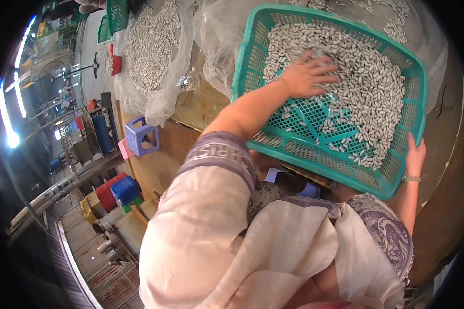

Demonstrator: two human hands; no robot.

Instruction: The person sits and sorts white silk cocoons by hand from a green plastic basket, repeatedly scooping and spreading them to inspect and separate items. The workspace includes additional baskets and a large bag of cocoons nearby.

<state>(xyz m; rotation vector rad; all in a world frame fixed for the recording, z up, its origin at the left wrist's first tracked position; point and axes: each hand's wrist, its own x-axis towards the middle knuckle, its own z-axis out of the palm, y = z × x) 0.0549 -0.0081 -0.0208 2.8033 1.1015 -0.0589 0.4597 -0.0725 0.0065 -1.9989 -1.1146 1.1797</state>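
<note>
A green plastic basket [317, 154] with slotted walls tilts in front of me. Small silver-grey capsule-shaped pieces [381, 98] lie in it, heaped toward the far and right sides. Near its lower left, part of the grid bottom shows with only a few pieces on it. My left hand [309, 76] reaches into the basket, fingers spread over the pieces and slightly blurred, holding nothing that I can see. At the right end, my right hand [415, 154] grips the rim; its fingertips are partly hidden by the basket wall.
More grey pieces [152, 49] lie on sheer netting [219, 46] on the table at the far left, beside a red scoop [115, 62]. A purple stool [141, 136] stands left of me. Blue [125, 190] and red containers sit farther down on the left.
</note>
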